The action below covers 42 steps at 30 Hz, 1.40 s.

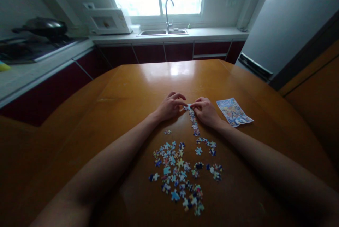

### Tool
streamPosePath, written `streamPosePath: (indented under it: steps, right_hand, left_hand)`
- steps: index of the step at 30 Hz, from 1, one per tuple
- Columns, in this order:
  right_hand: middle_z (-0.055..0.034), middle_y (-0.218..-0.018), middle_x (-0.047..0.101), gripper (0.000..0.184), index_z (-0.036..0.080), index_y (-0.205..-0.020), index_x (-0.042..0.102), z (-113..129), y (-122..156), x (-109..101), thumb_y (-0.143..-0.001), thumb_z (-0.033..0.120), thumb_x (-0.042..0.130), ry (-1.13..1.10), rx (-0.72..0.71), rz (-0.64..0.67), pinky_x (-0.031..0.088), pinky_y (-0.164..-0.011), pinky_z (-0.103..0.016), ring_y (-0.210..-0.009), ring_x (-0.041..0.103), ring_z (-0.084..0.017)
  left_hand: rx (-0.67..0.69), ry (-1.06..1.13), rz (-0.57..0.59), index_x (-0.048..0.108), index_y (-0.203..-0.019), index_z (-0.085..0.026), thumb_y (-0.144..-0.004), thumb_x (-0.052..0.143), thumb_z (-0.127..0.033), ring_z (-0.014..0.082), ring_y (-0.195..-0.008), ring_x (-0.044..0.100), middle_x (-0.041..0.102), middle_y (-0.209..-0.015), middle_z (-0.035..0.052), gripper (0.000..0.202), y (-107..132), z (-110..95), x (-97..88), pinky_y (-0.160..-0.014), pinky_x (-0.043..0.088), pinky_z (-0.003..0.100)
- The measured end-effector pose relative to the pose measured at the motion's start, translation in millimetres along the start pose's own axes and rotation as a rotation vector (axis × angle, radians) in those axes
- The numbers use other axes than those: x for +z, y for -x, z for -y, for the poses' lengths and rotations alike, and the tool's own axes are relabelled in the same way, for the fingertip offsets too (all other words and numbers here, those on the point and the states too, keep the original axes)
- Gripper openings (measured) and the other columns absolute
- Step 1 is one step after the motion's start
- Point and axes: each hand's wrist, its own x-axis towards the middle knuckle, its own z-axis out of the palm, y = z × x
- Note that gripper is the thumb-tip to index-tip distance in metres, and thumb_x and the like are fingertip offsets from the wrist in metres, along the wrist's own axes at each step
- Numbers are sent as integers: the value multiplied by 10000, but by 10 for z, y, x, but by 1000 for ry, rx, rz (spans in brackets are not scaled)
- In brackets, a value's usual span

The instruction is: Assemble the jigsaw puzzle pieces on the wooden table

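Observation:
A narrow joined strip of jigsaw puzzle pieces (194, 122) runs down the table between my hands. At its far end, my left hand (172, 106) has its fingers curled down onto a few jigsaw pieces (185, 108) from the left. From the right, my right hand (205, 111) pinches at a pale blue jigsaw piece (189, 106) at the strip's top. The fingertips partly cover these pieces. Nearer to me lies a spread of loose jigsaw pieces (172, 160), with a small curved cluster (209, 143) on its right and a little pair (167, 132) below my left hand.
A creased picture sheet (234, 112) lies right of my right hand on the wooden table (127, 89). Beyond the table are a counter with a sink (153, 33), a faucet (166, 15), a microwave (108, 21) and a pan (43, 27) on the stove. A fridge (286, 18) stands right.

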Motion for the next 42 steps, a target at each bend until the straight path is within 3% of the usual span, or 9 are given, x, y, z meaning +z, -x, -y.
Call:
streamPosePath:
  steps: [13, 19, 25, 31, 37, 42]
  right_hand:
    - [-79, -919, 670, 186, 219, -896, 807, -1, -6, -9, -881, 132, 644, 10, -1, 0, 485, -878, -386, -934, 599, -233]
    - [-84, -921, 683, 221, 189, -988, 784, -9, -12, 10, -887, 102, 608, -47, 40, -31, 492, -876, -376, -940, 617, -232]
    - [-102, -944, 692, 201, 152, -954, 776, -23, -18, 21, -886, 100, 594, -34, 51, -37, 486, -909, -384, -948, 616, -236]
    - [-93, -935, 685, 193, 177, -937, 778, -27, -26, 36, -907, 131, 592, -12, 42, -29, 484, -904, -378, -950, 602, -228]
    - [-119, -1172, 655, 278, 208, -1164, 751, -12, -38, 43, -966, 226, 556, 83, -17, 34, 456, -989, -419, -1100, 556, -257]
    - [-109, -1229, 632, 282, 253, -1160, 754, -15, -35, 45, -991, 277, 530, 148, -37, 91, 439, -1022, -449, -1161, 514, -274]
  left_hand:
    - [43, -2, 34, 799, -1016, -339, -768, 519, 53, 243, -1128, 518, 663, -1200, 19, 542, 1, 28, 10, -1028, 496, 456]
    - [50, 15, 14, 781, -1083, -337, -757, 494, 61, 232, -1134, 527, 673, -1212, 18, 589, 0, 12, 2, -1030, 492, 445]
    - [-94, 13, -121, 796, -911, -223, -833, 547, -38, 211, -953, 590, 744, -995, 52, 320, -37, 59, 57, -895, 522, 375]
    - [-89, 72, -69, 788, -915, -200, -905, 597, -184, 199, -871, 620, 773, -932, 51, 192, -49, 40, 51, -855, 507, 356]
    - [-68, 101, -41, 788, -965, -202, -914, 596, -215, 206, -912, 623, 772, -969, 48, 199, -41, 32, 26, -868, 500, 354]
    - [-69, 114, -39, 785, -963, -213, -914, 589, -212, 200, -918, 623, 772, -964, 36, 202, -41, 54, 39, -869, 498, 352]
